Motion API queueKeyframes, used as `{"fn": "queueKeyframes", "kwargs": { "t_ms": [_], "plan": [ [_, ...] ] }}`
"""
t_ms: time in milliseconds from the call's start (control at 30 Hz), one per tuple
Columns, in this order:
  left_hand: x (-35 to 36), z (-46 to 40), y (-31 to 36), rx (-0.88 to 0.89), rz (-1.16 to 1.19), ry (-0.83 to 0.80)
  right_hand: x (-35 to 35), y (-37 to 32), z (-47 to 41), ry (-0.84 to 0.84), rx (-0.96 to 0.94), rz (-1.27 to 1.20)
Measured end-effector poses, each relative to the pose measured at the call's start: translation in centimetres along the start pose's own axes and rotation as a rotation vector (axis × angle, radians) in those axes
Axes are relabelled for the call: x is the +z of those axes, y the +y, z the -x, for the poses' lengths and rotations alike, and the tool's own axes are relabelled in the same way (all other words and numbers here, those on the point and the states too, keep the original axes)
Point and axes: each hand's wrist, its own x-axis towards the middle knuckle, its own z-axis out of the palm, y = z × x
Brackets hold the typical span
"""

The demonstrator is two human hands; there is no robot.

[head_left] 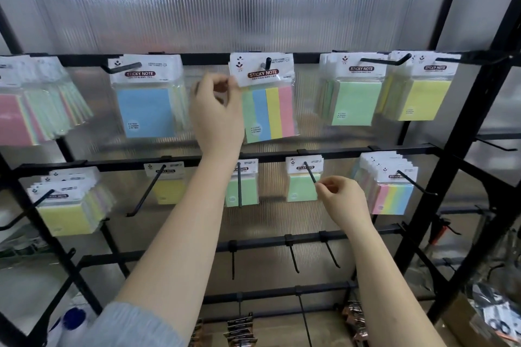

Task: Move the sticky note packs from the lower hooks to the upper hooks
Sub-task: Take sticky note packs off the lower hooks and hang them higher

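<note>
2 pinching grips: left hand [217, 110] on striped pack [267, 98].

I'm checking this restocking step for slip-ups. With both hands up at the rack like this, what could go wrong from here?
1. The left hand pinches only the header corner of the striped pack on the upper hook; it hangs tilted and might slide off if released carelessly.
2. The right hand is at the tip of the lower hook; the green pack sits far back, so a hasty pull could tear its header.
</note>
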Motion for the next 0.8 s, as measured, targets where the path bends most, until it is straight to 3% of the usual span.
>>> {"fn": "queueKeyframes", "kwargs": {
  "t_ms": [367, 533, 667, 800],
  "plan": [
    [-1.5, 5.3, -6.6, -0.344, -0.152, -0.165, 1.8, 1.1, -5.9, 0.024, 0.157, 0.018],
    [-2.0, 6.6, -9.4, -0.505, -0.17, -0.282, 3.3, 1.7, -7.8, -0.042, 0.199, 0.036],
    [-2.3, 6.6, -11.6, -0.585, -0.298, -0.449, 4.5, 2.1, -8.8, -0.07, 0.251, -0.021],
    [-2.1, 6.9, -12.5, -0.633, -0.335, -0.497, 4.5, 2.5, -9.0, -0.024, 0.279, -0.037]
  ]
}}
